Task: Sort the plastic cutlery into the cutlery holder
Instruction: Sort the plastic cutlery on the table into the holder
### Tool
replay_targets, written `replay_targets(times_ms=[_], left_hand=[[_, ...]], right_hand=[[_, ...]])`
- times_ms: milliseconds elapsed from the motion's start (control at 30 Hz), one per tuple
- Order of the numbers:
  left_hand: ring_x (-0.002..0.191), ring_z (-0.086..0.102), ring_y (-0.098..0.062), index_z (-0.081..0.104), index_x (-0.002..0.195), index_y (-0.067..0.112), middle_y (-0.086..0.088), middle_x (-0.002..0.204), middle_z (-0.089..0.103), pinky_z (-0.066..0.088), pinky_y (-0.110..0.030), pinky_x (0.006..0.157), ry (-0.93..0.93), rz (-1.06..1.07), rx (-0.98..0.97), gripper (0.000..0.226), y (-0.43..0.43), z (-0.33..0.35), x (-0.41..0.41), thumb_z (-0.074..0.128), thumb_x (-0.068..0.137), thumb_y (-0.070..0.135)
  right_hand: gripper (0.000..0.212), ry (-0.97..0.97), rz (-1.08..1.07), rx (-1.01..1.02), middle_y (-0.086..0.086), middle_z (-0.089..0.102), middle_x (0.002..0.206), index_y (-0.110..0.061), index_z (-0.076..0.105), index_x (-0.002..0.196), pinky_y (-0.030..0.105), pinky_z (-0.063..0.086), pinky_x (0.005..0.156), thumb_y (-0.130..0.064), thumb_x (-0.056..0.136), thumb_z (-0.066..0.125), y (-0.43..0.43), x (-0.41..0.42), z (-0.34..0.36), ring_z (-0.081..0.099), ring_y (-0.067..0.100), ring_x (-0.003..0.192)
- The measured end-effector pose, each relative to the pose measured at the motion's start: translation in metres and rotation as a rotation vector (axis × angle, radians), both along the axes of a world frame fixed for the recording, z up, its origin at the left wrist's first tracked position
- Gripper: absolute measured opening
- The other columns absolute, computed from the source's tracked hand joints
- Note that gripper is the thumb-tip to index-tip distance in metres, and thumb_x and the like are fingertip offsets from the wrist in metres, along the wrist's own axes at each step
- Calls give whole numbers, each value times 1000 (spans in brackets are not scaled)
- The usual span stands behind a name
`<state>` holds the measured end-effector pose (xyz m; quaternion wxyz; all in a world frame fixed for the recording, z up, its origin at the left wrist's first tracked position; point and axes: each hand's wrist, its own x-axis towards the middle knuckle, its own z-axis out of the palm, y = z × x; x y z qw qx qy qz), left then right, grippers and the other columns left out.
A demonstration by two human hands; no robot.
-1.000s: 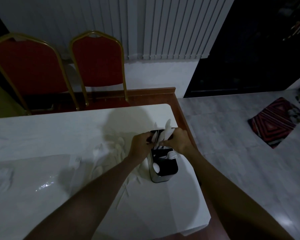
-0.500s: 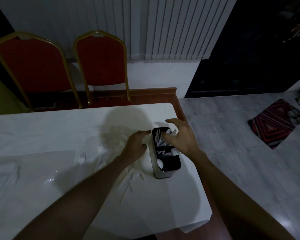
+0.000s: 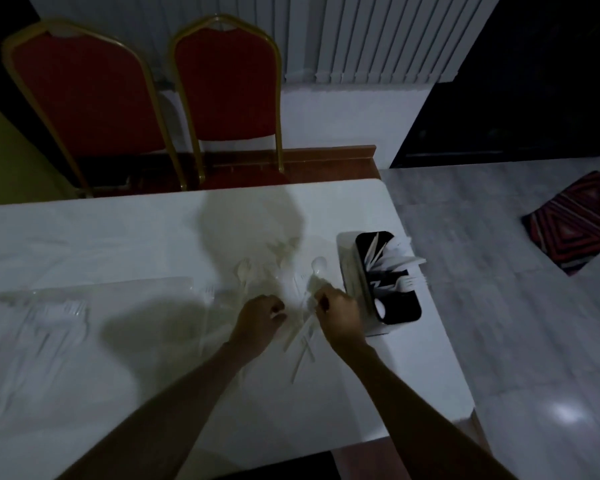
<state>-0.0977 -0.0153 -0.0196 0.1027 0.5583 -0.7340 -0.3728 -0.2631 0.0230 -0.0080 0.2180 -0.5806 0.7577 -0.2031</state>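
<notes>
The black cutlery holder (image 3: 400, 311) stands near the table's right edge, with white plastic knives and forks (image 3: 394, 263) sticking out of its compartments. Loose white cutlery lies just left of it: a spoon (image 3: 318, 264), another spoon (image 3: 243, 271) and several pieces (image 3: 303, 344) between my hands. My right hand (image 3: 338, 315) is beside the holder, its curled fingers pinching a white piece at the pile. My left hand (image 3: 258, 315) hovers over the pile with curled fingers. Blur hides whether it holds anything.
A clear plastic bag with more white forks (image 3: 49, 315) lies at the left of the white table (image 3: 118, 237). Two red chairs (image 3: 229, 88) stand behind the table. The table's right edge is close to the holder. A striped rug (image 3: 575, 220) lies on the floor.
Both hands left the holder and dropped to the loose cutlery left of it. The right hand now pinches a piece. The view shifted left and down.
</notes>
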Motion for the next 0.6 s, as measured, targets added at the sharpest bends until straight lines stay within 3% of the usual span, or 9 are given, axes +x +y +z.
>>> replay_targets(times_ms=[133,267,367,467,600], left_hand=[[59,48,-2,67,81,9,3,70,63,33,-7,53,-17,-47,103,16,23,-17,-11,69,82,25],[50,44,-1,61,72,13,16,54,43,37,-10,48,-4,3,99,19,30,-23,-18,70,82,28],[60,54,-10,64,71,9,5,61,55,34,-13,56,-41,4,125,20,24,-25,-12,66,84,24],[78,64,-17,70,81,5,-4,81,69,48,-25,70,-68,100,185,20,17,-26,11,70,82,25],[77,65,-18,69,78,10,-5,80,70,50,-27,69,-81,213,181,17,14,-27,40,72,79,26]], right_hand=[[10,-44,-222,147,1,62,80,-13,58,81,35,56,66,-8,90,59,23,3,-45,60,18,73],[9,-76,-292,190,2,61,90,-13,57,90,40,57,72,-18,90,64,26,6,-55,62,19,81],[13,-83,-281,150,5,59,102,-10,58,101,38,56,78,-13,89,64,22,11,-57,61,21,88],[13,-124,-253,128,6,60,107,-11,61,104,37,56,83,-9,91,61,16,16,-57,62,20,93],[5,-93,-203,105,3,59,101,-14,62,97,36,56,81,-15,93,59,10,20,-56,61,19,91]])
